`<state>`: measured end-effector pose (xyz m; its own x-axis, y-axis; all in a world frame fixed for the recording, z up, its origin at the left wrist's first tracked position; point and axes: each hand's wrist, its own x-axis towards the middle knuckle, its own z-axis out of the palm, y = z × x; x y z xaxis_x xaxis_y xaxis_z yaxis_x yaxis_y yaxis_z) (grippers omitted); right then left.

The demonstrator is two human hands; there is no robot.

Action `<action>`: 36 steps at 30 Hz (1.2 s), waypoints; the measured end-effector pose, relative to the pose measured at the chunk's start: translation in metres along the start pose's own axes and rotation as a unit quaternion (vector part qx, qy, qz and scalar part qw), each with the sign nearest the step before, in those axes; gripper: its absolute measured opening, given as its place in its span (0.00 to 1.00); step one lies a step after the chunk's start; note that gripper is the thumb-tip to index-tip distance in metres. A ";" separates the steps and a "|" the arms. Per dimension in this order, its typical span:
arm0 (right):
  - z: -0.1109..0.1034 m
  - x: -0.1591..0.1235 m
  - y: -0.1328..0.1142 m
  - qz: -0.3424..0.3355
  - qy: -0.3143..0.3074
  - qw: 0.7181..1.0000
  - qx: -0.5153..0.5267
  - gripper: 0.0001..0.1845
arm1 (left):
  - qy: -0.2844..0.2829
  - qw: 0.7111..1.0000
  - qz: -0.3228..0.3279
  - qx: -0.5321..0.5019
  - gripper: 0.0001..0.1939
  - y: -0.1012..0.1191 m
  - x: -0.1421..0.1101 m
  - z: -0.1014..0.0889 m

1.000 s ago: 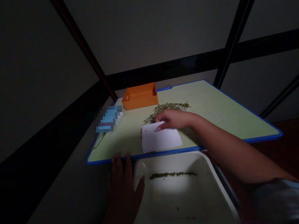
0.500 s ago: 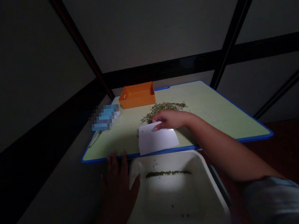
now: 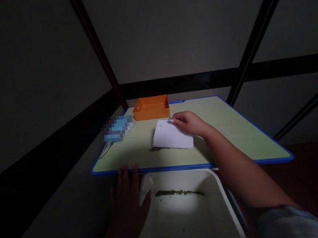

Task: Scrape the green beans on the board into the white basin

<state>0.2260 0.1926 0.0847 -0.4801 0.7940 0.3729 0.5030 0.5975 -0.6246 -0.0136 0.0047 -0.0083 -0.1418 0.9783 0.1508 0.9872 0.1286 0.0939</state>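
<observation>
- Surface: pale green tabletop (image 3: 236, 131), faint grain, blue edging, near edge just above the white tub (image 3: 182, 219).
- Room: dim. Grey wall panels (image 3: 169, 35) split by dark glossy strips (image 3: 205, 80); dark red floor (image 3: 310, 181) off to the right.
- Materials: the tub is smooth, round-cornered, with a bright patch on its base. The orange tray (image 3: 151, 112) is thin-walled and angular, at the far left of the tabletop.
- Blue item (image 3: 118, 128) at the left edge is pixelated — can't tell what it is. White cord (image 3: 104, 150) beside it.
- White card (image 3: 173, 135): plain, slightly bowed, tilted over the middle of the tabletop, one small dark speck near its top left corner.
- Seeds (image 3: 179, 192): small, green-brown, banked in a narrow row at the tub's far end, a few strays on the base. More sit dark along the card's lower edge.
- My right hand (image 3: 188, 122) pinches the card's top edge, thumb on the near face.
- My left hand (image 3: 131, 204) is open, fingers spread at the blue edging, thumb by the tub's left rim — holding nothing.
</observation>
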 end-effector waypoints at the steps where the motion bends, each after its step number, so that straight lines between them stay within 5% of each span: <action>1: 0.000 0.000 0.000 0.007 0.000 1.000 -0.025 0.17 | -0.003 1.000 -0.001 0.001 0.32 0.000 0.000 0.000; 20: 0.011 -0.007 -0.012 0.056 -0.038 0.977 -0.203 0.15 | -0.001 0.999 -0.011 -0.042 0.34 0.004 -0.002 0.000; 36: 0.018 -0.007 -0.008 0.035 -0.039 0.986 -0.159 0.17 | 0.003 0.999 -0.005 -0.040 0.34 0.006 -0.004 -0.001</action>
<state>0.2118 0.1806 0.0747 -0.4838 0.8310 0.2745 0.7309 0.5562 -0.3954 -0.0071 0.0020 -0.0078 -0.1521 0.9761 0.1552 0.9769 0.1246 0.1736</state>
